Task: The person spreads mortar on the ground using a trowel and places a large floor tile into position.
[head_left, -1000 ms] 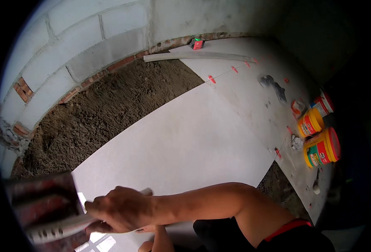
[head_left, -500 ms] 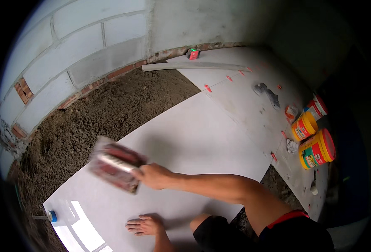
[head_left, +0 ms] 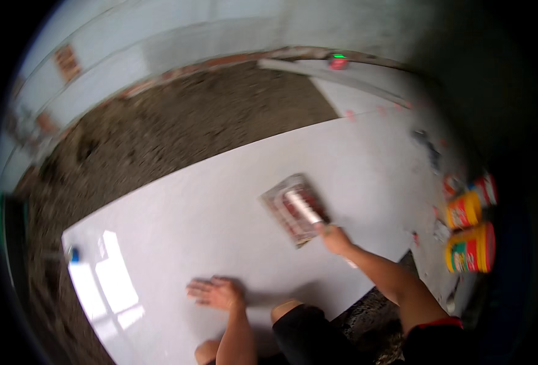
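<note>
A large glossy white tile point(head_left: 177, 216) lies over brown sandy mortar point(head_left: 135, 134). My right hand point(head_left: 335, 237) grips the pale handle of a flat tool with a worn reddish, rectangular body point(head_left: 294, 212), which is over the middle-right of the tile; whether it touches the surface I cannot tell. My left hand point(head_left: 217, 292) lies palm down on the tile at the lower middle, fingers spread. A small blue round item point(head_left: 73, 254) sits at the tile's left edge. The picture is blurred by motion.
A block wall point(head_left: 117, 61) curves behind, with a laser level point(head_left: 337, 61) and long straightedge point(head_left: 333, 76) before it. On the right are yellow buckets point(head_left: 469, 246), red tile levelling pieces point(head_left: 351, 115) and a dark grey tool point(head_left: 427, 146). My knees are at the bottom.
My right hand has swung the tool from the lower left across the tile to the middle right. My left hand has come into clear view, flat on the tile. The view has turned.
</note>
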{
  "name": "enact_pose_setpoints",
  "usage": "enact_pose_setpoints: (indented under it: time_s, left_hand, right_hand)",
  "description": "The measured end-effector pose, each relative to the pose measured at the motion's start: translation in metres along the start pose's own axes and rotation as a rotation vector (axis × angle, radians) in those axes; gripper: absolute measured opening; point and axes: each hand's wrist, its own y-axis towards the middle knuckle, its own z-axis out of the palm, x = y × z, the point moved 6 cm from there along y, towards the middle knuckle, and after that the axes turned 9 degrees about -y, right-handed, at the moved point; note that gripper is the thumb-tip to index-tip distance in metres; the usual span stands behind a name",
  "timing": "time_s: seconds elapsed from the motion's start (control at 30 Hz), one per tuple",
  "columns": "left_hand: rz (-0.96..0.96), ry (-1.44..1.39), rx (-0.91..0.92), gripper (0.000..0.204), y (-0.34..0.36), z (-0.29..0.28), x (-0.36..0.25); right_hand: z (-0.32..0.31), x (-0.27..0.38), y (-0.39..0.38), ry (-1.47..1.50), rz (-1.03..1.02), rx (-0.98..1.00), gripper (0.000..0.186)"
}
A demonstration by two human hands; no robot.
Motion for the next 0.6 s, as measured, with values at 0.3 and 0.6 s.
enact_pose_setpoints:
  time_s: [0.3,0.6]
  left_hand:
    - [0.090,-0.222,0.019,0.070,-0.010,-0.018,-0.040]
    - [0.019,-0.300,0.144,0.071,-0.047,-0.027,-0.017]
  right_hand:
    - [-0.009,-0.003,0.026,0.018,0.020,0.006,0.071]
    - [-0.131,0.325,-0.120,0.380,-0.618,0.209,0.046]
